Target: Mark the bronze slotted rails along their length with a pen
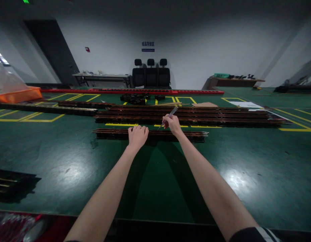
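Note:
A long dark rail assembly [115, 133] with coppery metal strips along it lies crosswise on the green table. My left hand [138, 136] is closed over its middle, fingers bent across the strips. Above the rail, a little to the right, my right hand [172, 123] pinches a slim pen-like tool [173, 111] with a pale, translucent body. The tool slants, its thin tip pointing down and left at the rail. Whether the tip touches the rail I cannot tell. Just behind lies a wider row of similar dark rails [221, 117], side by side.
Yellow tape lines mark the green table [69, 148]. An orange bin [19, 94] with clear plastic stands at the far left. More dark rails [11, 183] lie near the left front edge. Small black parts [133, 98] sit behind the row. White paper [246, 104] lies at the right.

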`<action>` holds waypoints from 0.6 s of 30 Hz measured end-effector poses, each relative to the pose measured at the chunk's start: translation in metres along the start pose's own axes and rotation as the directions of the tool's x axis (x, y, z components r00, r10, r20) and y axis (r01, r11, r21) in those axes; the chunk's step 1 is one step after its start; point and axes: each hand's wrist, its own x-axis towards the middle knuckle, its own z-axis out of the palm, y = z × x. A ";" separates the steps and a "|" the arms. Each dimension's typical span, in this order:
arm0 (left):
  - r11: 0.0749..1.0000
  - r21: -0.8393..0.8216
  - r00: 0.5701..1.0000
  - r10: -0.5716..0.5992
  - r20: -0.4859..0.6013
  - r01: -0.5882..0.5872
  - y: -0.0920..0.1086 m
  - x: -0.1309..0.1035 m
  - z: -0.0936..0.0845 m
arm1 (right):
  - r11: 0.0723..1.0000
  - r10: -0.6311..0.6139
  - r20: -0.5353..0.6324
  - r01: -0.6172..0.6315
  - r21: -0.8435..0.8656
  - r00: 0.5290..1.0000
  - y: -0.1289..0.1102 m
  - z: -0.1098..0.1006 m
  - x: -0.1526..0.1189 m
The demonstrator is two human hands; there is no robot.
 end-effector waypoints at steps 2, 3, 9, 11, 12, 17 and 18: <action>1.000 -0.005 1.000 -0.001 0.004 0.001 0.000 0.000 -0.001 | 1.000 -0.003 -0.003 0.003 0.002 1.000 0.000 0.000 0.000; 1.000 -0.009 1.000 -0.001 0.007 0.001 0.000 0.000 -0.001 | 1.000 -0.005 -0.007 0.005 0.000 1.000 0.000 0.000 0.000; 1.000 -0.004 1.000 0.001 0.005 -0.001 -0.001 0.000 0.000 | 0.999 -0.035 -0.027 0.034 -0.025 0.999 -0.003 0.004 -0.002; 1.000 -0.004 1.000 0.005 0.002 -0.005 -0.001 0.001 0.001 | 0.999 -0.044 -0.026 0.043 -0.031 0.999 -0.005 0.005 -0.002; 1.000 -0.009 1.000 0.008 0.001 -0.008 -0.002 0.001 0.001 | 0.998 -0.046 -0.024 0.045 -0.034 0.999 -0.006 0.006 -0.002; 0.999 -0.037 1.000 0.001 -0.001 -0.001 -0.006 0.002 0.003 | 0.998 -0.043 -0.049 0.041 -0.054 0.998 -0.007 0.004 0.000; 0.999 -0.041 1.000 -0.004 -0.003 0.004 -0.007 0.002 0.003 | 0.998 -0.042 -0.055 0.039 -0.059 0.998 -0.006 0.003 0.000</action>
